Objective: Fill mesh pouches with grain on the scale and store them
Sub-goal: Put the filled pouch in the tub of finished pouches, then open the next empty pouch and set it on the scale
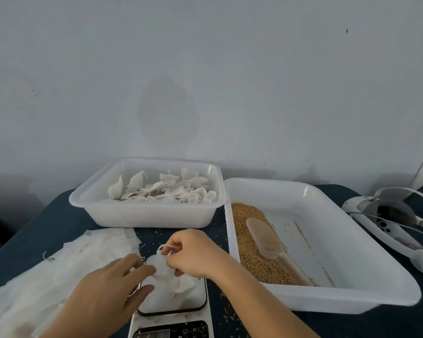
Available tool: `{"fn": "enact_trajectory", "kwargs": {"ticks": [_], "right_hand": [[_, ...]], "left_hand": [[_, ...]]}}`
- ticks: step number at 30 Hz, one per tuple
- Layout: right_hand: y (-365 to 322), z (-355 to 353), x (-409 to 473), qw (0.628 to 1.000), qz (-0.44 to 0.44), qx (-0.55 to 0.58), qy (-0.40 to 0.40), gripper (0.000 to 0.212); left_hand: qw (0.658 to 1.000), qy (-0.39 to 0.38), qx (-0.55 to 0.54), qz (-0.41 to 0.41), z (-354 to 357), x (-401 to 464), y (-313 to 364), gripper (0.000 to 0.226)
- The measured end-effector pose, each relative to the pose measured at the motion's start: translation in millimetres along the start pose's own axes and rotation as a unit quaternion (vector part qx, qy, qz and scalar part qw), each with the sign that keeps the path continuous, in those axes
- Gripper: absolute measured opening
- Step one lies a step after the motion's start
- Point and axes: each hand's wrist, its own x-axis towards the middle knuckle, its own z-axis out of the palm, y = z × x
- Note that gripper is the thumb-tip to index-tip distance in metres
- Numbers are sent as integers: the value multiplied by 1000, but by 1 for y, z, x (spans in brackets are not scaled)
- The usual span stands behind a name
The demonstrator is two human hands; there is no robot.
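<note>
A white mesh pouch point(165, 273) sits on the small white scale point(174, 311) at the bottom centre. My left hand point(112, 286) pinches the pouch's left side between thumb and fingers. My right hand point(193, 254) pinches the pouch's drawstring point(166, 247) just above it. Brown grain point(252, 242) fills the left part of the white tray point(352, 252) on the right, and a translucent plastic scoop point(271, 245) lies on the grain. At the back, a white tray point(103, 189) holds several filled pouches point(166, 189).
A spread of flat empty pouches point(59, 262) covers the dark tablecloth on the left. Loose grains are scattered on the cloth around the scale. A white headset-like device point(396, 215) lies at the far right. A plain wall rises behind the table.
</note>
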Motion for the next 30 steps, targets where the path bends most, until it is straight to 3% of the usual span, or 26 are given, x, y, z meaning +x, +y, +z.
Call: {"fn": "enact_trajectory", "kwargs": {"ticks": [4, 8, 11, 14, 17, 19, 22, 24, 27, 30], "right_hand": [[-3, -8, 2, 998, 17, 14, -61, 26], [-3, -11, 0, 995, 15, -6, -95, 22], [-5, -30, -4, 995, 2, -22, -96, 20], [-3, -75, -4, 999, 32, -3, 43, 18], [17, -124, 5, 961, 120, -164, 185, 13], [35, -144, 6, 916, 217, -304, 147, 20], [60, -150, 0, 844, 345, -411, -8, 9], [82, -146, -4, 815, 391, -422, -72, 34], [95, -139, -9, 812, 422, -393, -86, 43], [91, -138, -9, 833, 422, -352, -70, 41]], "left_hand": [[998, 36, -26, 34, 4, 3, -9, 56], [988, 33, -144, -48, 2, 5, -6, 14], [981, 9, -168, -94, 3, 5, -5, 30], [978, 15, -181, -103, 0, 7, -3, 26], [973, 14, -197, -122, -1, 7, -6, 27], [971, 23, -202, -122, 0, 8, -6, 26], [972, 29, -207, -109, -2, 13, -1, 23], [971, 23, -214, -108, -3, 15, 2, 24], [970, 17, -219, -100, 0, 17, 3, 24], [970, 16, -222, -100, 4, 18, 4, 22]]}}
